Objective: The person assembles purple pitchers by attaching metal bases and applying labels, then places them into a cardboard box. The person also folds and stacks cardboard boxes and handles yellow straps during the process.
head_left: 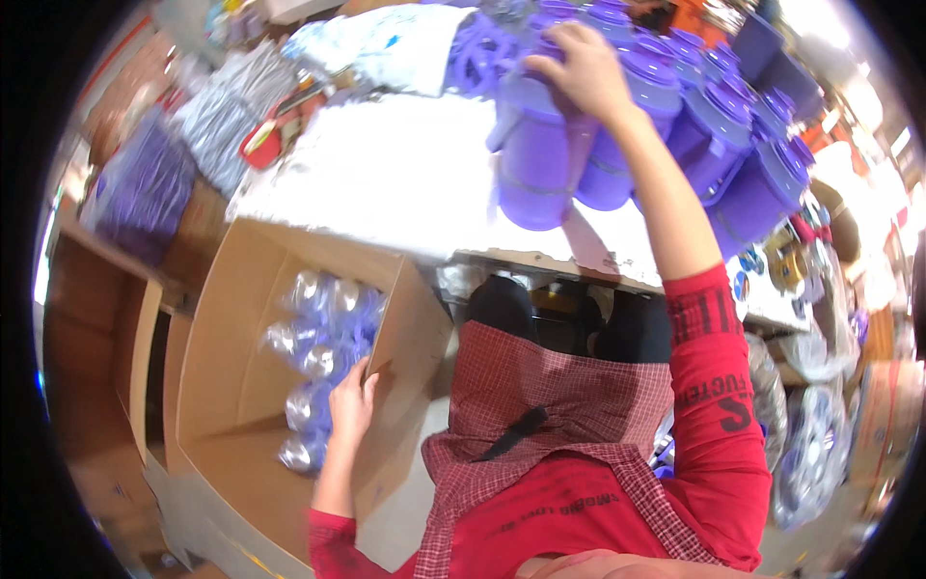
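My right hand [582, 72] reaches across the white-topped table and curls over the top of a purple lidded jug [536, 169]. This jug stands upright at the front of a group of similar purple jugs [738, 135]. Under my fingers its lid is mostly hidden. My left hand [353, 405] is low beside the right wall of an open cardboard box [227, 376], its fingers stretched out and nothing visible in them. Inside the box are several clear-wrapped purple items [323, 360] with shiny rounded tops; their exact kind is hard to make out.
Purple ring-shaped parts [479, 58] and a white plastic bag [386, 43] lie at the table's back. Scissors-like red-handled tools [275, 125] are near its left edge. A wrapped purple bundle [145, 183] sits far left, and bagged goods [813, 454] stand at right.
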`<state>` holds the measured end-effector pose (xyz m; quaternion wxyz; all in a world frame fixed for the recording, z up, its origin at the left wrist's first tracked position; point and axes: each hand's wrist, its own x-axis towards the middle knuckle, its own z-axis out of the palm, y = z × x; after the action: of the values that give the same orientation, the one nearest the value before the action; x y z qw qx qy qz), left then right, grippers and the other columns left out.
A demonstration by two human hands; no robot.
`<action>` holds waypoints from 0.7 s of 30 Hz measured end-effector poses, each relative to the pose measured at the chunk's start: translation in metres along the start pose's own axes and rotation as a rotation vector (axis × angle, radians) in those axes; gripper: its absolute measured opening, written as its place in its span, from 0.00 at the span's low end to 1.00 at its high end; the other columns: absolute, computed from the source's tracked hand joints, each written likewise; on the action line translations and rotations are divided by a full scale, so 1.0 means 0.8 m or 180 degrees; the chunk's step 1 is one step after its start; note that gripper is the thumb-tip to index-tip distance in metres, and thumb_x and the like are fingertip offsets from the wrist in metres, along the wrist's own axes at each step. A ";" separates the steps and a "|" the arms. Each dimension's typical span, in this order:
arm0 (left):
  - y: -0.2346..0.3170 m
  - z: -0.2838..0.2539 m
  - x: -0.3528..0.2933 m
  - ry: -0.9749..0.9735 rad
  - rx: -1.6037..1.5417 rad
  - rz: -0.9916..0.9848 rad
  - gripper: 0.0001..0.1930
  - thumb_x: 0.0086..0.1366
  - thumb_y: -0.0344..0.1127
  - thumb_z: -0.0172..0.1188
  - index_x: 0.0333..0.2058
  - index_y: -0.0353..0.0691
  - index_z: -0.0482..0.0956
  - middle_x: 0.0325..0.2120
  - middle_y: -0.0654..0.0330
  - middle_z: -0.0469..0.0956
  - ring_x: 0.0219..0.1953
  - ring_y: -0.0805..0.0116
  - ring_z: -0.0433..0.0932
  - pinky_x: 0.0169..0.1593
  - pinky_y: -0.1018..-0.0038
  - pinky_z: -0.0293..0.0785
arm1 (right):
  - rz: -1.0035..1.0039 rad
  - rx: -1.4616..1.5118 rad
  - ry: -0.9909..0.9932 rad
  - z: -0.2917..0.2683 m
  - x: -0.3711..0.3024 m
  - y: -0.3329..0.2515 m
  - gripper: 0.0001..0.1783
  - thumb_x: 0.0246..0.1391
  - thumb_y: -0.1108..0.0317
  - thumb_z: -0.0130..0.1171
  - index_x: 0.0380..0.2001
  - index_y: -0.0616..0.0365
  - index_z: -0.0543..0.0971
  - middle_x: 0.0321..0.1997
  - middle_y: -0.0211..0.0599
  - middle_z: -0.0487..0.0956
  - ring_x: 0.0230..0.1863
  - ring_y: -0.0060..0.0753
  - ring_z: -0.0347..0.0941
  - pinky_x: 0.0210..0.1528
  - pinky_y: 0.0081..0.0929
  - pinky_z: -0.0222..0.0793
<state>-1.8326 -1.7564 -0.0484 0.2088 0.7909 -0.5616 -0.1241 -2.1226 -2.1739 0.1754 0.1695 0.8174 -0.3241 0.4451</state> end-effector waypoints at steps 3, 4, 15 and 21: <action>0.025 0.003 0.054 0.0302 -0.1025 0.0440 0.17 0.64 0.34 0.59 0.51 0.37 0.76 0.51 0.51 0.76 0.54 0.57 0.75 0.57 0.67 0.70 | 0.0563 0.0213 -0.0042 -0.043 -0.041 -0.021 0.13 0.49 0.61 0.66 0.33 0.60 0.83 0.38 0.40 0.81 0.49 0.45 0.73 0.54 0.36 0.68; 0.046 0.004 0.077 0.0204 -0.1325 0.0793 0.16 0.65 0.34 0.59 0.51 0.37 0.77 0.52 0.53 0.76 0.56 0.58 0.73 0.59 0.67 0.67 | 0.0388 0.0526 -0.0011 -0.074 -0.068 -0.022 0.10 0.48 0.62 0.67 0.27 0.58 0.84 0.37 0.37 0.81 0.46 0.42 0.74 0.53 0.35 0.69; 0.394 0.087 0.236 -0.3334 -0.4086 0.1983 0.55 0.51 0.70 0.62 0.67 0.37 0.54 0.61 0.51 0.62 0.63 0.61 0.63 0.64 0.66 0.60 | 0.1208 0.3951 -0.0061 -0.178 -0.257 -0.005 0.07 0.49 0.70 0.66 0.32 0.58 0.85 0.52 0.36 0.78 0.60 0.39 0.69 0.62 0.35 0.63; 0.424 0.089 0.271 -0.2285 -0.1639 0.1747 0.39 0.59 0.63 0.59 0.57 0.34 0.70 0.40 0.53 0.78 0.41 0.64 0.78 0.47 0.71 0.73 | 0.3150 0.0762 -0.0200 -0.237 -0.462 0.215 0.15 0.52 0.65 0.62 0.43 0.55 0.83 0.46 0.42 0.81 0.49 0.38 0.77 0.50 0.29 0.71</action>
<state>-2.0735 -2.0693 0.0564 0.2157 0.4451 -0.7359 -0.4624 -2.5024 -2.0524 -0.0324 -0.1663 0.5926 -0.6241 0.4813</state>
